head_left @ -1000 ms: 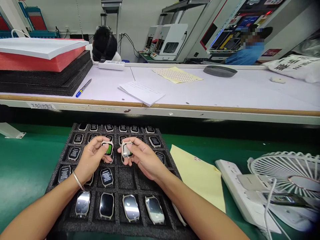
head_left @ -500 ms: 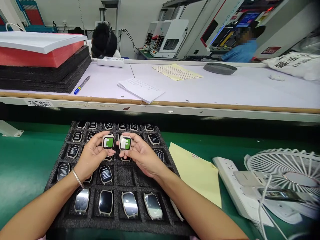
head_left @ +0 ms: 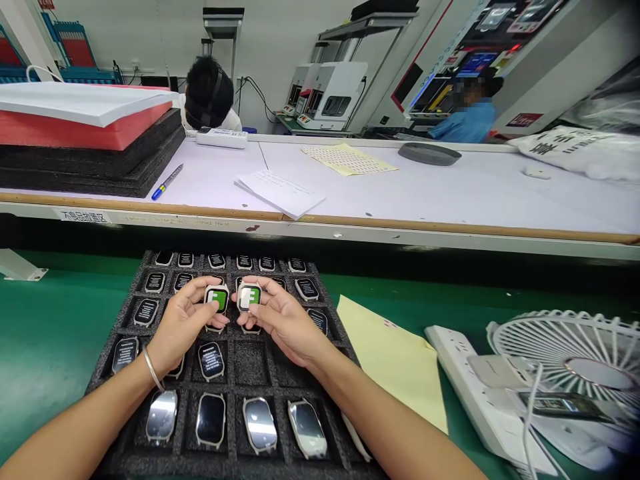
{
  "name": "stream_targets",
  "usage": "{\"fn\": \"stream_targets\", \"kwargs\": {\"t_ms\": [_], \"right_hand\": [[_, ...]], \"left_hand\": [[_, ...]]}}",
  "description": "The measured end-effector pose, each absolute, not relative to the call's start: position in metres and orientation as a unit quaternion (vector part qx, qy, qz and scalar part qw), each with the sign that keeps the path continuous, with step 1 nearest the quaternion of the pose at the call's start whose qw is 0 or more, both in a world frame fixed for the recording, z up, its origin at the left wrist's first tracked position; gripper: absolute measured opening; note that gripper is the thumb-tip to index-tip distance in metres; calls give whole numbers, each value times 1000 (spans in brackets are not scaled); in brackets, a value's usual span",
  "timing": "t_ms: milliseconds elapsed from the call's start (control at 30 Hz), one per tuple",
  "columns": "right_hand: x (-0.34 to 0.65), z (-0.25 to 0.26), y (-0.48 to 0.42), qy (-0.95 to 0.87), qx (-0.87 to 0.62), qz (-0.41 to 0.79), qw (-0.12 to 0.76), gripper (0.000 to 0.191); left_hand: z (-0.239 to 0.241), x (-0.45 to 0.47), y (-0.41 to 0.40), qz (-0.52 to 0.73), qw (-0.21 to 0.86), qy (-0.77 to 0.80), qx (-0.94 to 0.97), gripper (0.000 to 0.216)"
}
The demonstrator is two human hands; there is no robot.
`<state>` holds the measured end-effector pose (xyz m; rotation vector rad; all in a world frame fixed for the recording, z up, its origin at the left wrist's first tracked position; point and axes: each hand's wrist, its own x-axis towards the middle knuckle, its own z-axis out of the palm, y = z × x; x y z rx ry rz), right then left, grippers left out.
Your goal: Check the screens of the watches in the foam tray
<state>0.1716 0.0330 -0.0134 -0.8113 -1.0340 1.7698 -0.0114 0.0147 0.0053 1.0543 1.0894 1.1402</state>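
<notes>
My left hand [head_left: 181, 325] pinches a small smartwatch body [head_left: 217, 297] with a lit green and white screen. My right hand [head_left: 283, 320] holds a second watch body [head_left: 249, 296], its screen also lit green. Both are held side by side, faces up, above a black foam tray [head_left: 253, 364] on the green mat. The tray's pockets hold several more watch bodies: dark screens with text in the far rows, and a near row with glossy blank screens [head_left: 259, 424]. A bracelet sits on my left wrist.
A yellow sheet [head_left: 395, 357] lies right of the tray, then a white power strip [head_left: 475, 383] and a white fan [head_left: 575, 353]. A raised white bench [head_left: 450, 183] carries papers, a blue pen [head_left: 167, 182] and stacked foam [head_left: 90, 143]. Two people work beyond it.
Both watches were turned from edge-on to screen-up, their green displays facing me. The hands stay over the tray's middle; the view has shifted slightly.
</notes>
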Motion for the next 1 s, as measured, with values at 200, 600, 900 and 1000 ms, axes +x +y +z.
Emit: {"fn": "stream_targets", "kwargs": {"t_ms": [200, 600, 900, 1000], "right_hand": [[171, -11, 32, -407, -338, 722, 446, 39], [172, -12, 33, -409, -341, 706, 467, 47], [173, -12, 34, -396, -341, 718, 460, 35], [173, -11, 33, -399, -337, 717, 462, 39]], "left_hand": [[6, -13, 15, 492, 583, 474, 440, 39], [0, -14, 16, 496, 586, 455, 451, 52], [6, -12, 14, 482, 584, 474, 449, 37], [4, -12, 14, 486, 578, 475, 452, 37]]}}
